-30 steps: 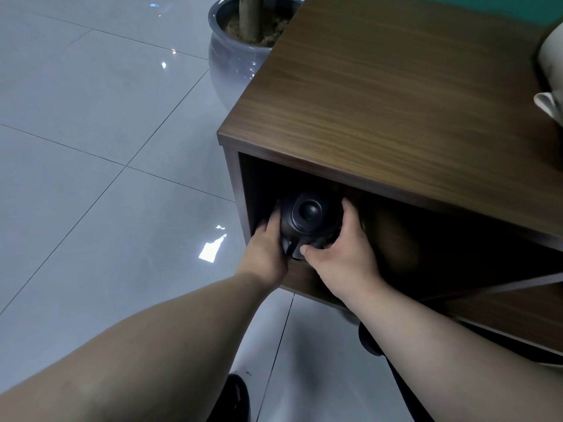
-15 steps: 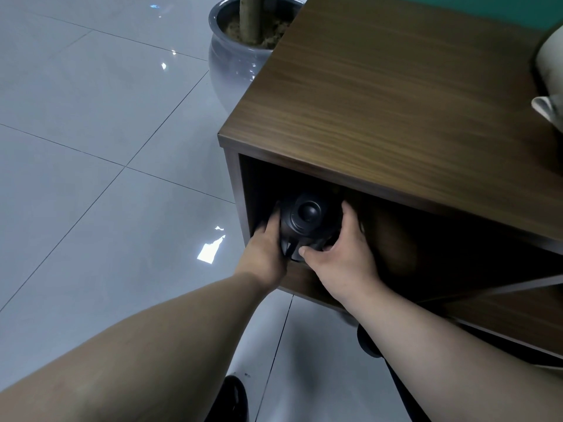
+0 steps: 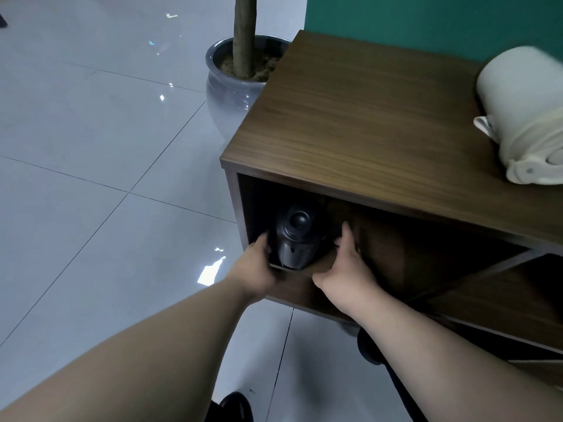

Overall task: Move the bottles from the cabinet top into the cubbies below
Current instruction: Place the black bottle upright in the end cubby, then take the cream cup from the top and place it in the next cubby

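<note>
A black bottle (image 3: 297, 239) stands upright on the floor of the leftmost cubby (image 3: 323, 266) of the brown wooden cabinet (image 3: 350, 117), its round cap facing up. My left hand (image 3: 259, 264) is cupped against the bottle's left side. My right hand (image 3: 347, 266) is just to the bottle's right with fingers apart and a small gap to it. A white bottle (image 3: 524, 117) with a strap sits on the cabinet top at the right edge of the view.
A grey glazed plant pot (image 3: 231, 86) with a trunk stands on the tiled floor, close against the cabinet's far left corner. A green wall (image 3: 426, 22) rises behind the cabinet. More cubbies (image 3: 502, 296) open to the right. My dark shoe (image 3: 234, 406) is below.
My right hand has come off the black bottle and opened. The bottle now rests on the cubby floor. The view has pulled back and shows more of the white bottle.
</note>
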Demonstrator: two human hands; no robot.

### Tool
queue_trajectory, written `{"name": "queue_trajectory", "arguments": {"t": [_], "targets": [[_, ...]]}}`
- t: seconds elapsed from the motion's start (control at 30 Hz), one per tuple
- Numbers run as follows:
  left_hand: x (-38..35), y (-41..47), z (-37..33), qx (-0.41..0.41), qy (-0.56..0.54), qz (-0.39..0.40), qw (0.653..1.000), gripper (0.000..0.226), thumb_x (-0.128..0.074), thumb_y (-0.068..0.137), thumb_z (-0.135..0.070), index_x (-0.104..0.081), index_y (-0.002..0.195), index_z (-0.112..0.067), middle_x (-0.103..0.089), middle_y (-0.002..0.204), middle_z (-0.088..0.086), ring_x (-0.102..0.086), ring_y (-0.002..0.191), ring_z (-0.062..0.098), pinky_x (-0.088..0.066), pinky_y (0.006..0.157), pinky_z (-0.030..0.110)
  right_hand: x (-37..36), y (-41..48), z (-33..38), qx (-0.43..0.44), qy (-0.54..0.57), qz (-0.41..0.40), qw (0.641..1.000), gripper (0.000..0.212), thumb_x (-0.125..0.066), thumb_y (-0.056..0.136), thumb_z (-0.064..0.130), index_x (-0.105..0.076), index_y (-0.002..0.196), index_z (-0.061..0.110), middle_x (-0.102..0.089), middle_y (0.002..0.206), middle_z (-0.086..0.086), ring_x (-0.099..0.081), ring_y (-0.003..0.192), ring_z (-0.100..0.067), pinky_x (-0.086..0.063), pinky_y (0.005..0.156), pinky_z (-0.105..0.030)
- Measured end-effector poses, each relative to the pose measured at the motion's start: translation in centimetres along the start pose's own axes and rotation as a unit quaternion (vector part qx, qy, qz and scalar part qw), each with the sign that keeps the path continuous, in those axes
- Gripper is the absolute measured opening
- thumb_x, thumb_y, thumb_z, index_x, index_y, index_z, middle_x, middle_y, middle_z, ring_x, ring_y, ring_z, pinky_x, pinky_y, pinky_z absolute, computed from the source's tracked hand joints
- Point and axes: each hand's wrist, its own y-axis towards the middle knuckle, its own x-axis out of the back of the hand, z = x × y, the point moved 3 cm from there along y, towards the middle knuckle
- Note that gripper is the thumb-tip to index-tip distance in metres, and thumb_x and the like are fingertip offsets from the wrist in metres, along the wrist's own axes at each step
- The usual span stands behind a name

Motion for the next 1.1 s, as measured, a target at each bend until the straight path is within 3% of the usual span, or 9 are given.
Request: {"name": "queue_trajectory", "arguments": {"t": [0.1,0.17,0.23,0.33,0.53,0.63,0.73,0.87,1.1], "targets": [[1.3,-2.4,-1.8,0.019,0.035,0.045,0.998,0.030,-0.073,0.090,-0.014,-0.068,0.117,-0.026,-0.067,0.096,-0.004,-0.063,0.098,0.023,-0.047,0.068,0.019,1.4,-1.9,0.2,0.013,0.013,0.000,1.000,0.111,-0.072,0.085,0.014,0.007,0.161,0.029,-0.035,0.163,0.003,-0.046,0.139,-0.023,-0.039,0.114,-0.038],[2.2,-4.2,-3.0,0.035,0.036,0.050,0.998,0.009,-0.068,0.096,-0.016,-0.072,0.104,-0.017,-0.071,0.103,0.005,-0.063,0.105,0.029,-0.052,0.082,0.029,2.5,-3.5,0.2,0.026,0.015,-0.008,1.000,0.109,-0.072,0.086,0.019,0.006,0.162,0.029,-0.037,0.162,0.006,-0.048,0.138,-0.023,-0.040,0.112,-0.036],[2.7,-5.9,-4.2,0.032,0.017,0.045,0.998,0.024,-0.068,0.098,-0.021,-0.076,0.114,-0.005,-0.073,0.122,0.017,-0.065,0.115,0.034,-0.052,0.097,0.039,3.8,-5.3,0.0,0.046,0.007,-0.026,0.999,0.105,-0.072,0.086,0.025,0.001,0.162,0.029,-0.040,0.159,0.008,-0.050,0.136,-0.023,-0.041,0.110,-0.035],[2.9,-8.2,-6.2,0.013,-0.010,0.028,0.999,0.032,-0.067,0.099,-0.028,-0.077,0.115,-0.002,-0.074,0.122,0.020,-0.067,0.110,0.034,-0.053,0.098,0.043,5.7,-8.5,-1.0,0.079,0.011,-0.048,0.996,0.091,-0.073,0.086,0.028,-0.020,0.160,0.030,-0.045,0.152,0.008,-0.048,0.136,-0.018,-0.039,0.111,-0.033],[2.3,-12.8,-9.7,-0.035,-0.064,-0.047,0.996,0.031,-0.066,0.096,-0.036,-0.073,0.121,-0.018,-0.075,0.119,0.004,-0.067,0.112,0.025,-0.053,0.103,0.039,10.5,-15.4,-2.7,0.150,0.071,-0.146,0.975,0.049,-0.074,0.088,0.017,-0.058,0.127,0.041,-0.063,0.125,0.017,-0.058,0.114,0.005,-0.053,0.100,-0.031],[2.0,-14.5,-10.5,-0.083,-0.041,-0.030,0.995,0.034,-0.065,0.097,-0.039,-0.071,0.128,-0.027,-0.073,0.120,-0.004,-0.067,0.108,0.017,-0.052,0.096,0.033,13.9,-17.5,-2.4,0.176,0.102,-0.237,0.950,0.044,-0.074,0.087,0.010,-0.062,0.116,0.040,-0.067,0.109,0.012,-0.064,0.096,-0.001,-0.056,0.091,-0.035],[2.0,-15.0,-11.0,-0.131,0.005,0.000,0.991,0.033,-0.063,0.098,-0.043,-0.069,0.129,-0.034,-0.073,0.119,-0.010,-0.067,0.103,0.008,-0.053,0.092,0.029,17.0,-17.2,-1.4,0.180,0.096,-0.301,0.932,0.059,-0.078,0.084,0.019,-0.053,0.136,0.032,-0.058,0.127,0.009,-0.059,0.115,-0.013,-0.050,0.103,-0.041],[1.3,-14.6,-11.7,-0.176,0.042,0.029,0.983,0.030,-0.063,0.100,-0.042,-0.069,0.129,-0.036,-0.071,0.122,-0.014,-0.066,0.111,0.008,-0.054,0.099,0.028,20.1,-14.0,0.8,0.117,0.092,-0.369,0.918,0.109,-0.084,0.075,0.039,-0.018,0.160,0.020,-0.026,0.165,-0.003,-0.025,0.153,-0.023,-0.026,0.122,-0.042],[0.1,-13.7,-12.3,-0.228,0.108,0.097,0.963,0.027,-0.064,0.101,-0.041,-0.069,0.126,-0.033,-0.072,0.117,-0.013,-0.069,0.107,0.010,-0.057,0.096,0.028,21.8,-7.7,4.7,0.076,0.124,-0.428,0.892,0.128,-0.084,0.069,0.054,-0.004,0.161,0.018,-0.020,0.165,-0.013,-0.033,0.147,-0.037,-0.034,0.117,-0.049]]}}
